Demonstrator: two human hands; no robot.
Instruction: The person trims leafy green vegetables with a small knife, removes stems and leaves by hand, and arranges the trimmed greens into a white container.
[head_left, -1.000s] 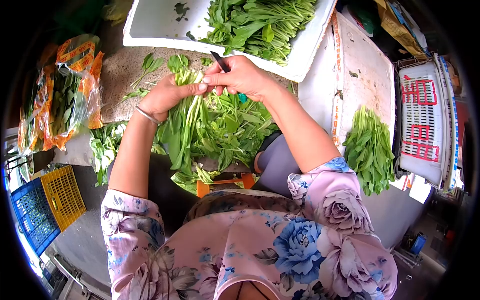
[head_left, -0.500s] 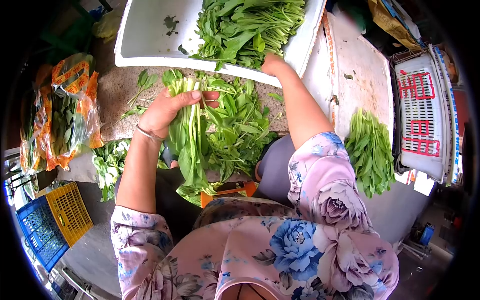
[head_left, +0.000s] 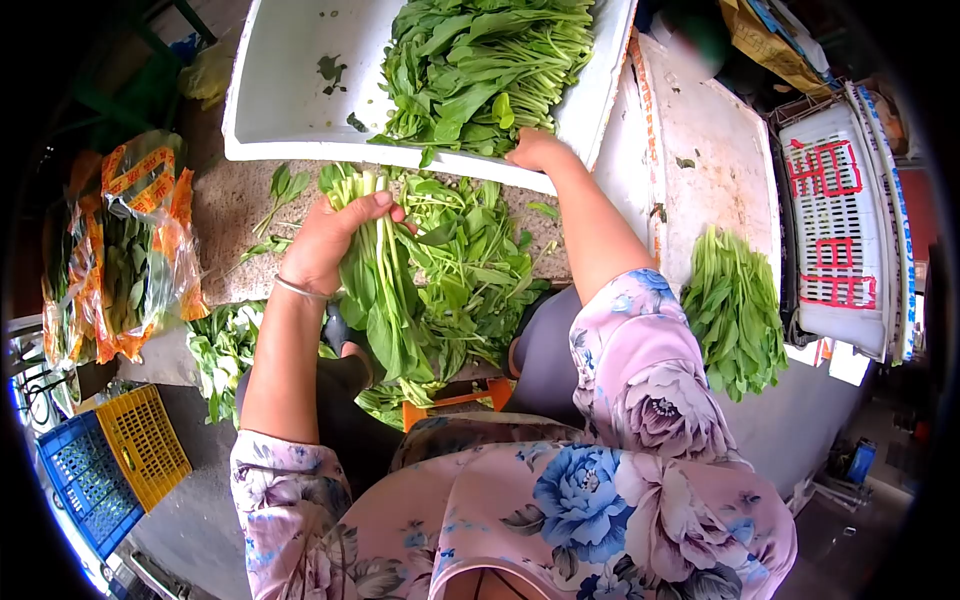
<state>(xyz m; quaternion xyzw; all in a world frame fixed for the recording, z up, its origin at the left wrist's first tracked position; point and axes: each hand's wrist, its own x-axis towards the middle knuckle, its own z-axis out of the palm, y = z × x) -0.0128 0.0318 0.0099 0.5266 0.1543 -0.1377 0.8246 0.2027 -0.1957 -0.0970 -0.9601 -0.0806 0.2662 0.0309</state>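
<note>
My left hand [head_left: 330, 238] is closed round a bunch of leafy greens [head_left: 382, 285], with the pale stems under my thumb and the leaves hanging down. Beneath and beside it, loose leafy greens [head_left: 478, 245] are spread over the rough slab. My right hand [head_left: 537, 150] reaches over the near wall of a white foam box [head_left: 285, 75]. Its curled fingers are at the stem ends of the heaped greens [head_left: 475, 65] inside; the fingertips are partly hidden among them.
Another bunch of greens [head_left: 735, 310] hangs over the edge of a white foam lid [head_left: 715, 150] on the right. Plastic bags of greens [head_left: 150, 240] stand on the left. Blue [head_left: 90, 475] and yellow crates [head_left: 142, 445] lie at lower left, and white baskets [head_left: 825, 225] stand at far right.
The view has shifted slightly. My right hand has moved a little left along the stems in the box, and my left hand's fingers have closed further round its bunch.
</note>
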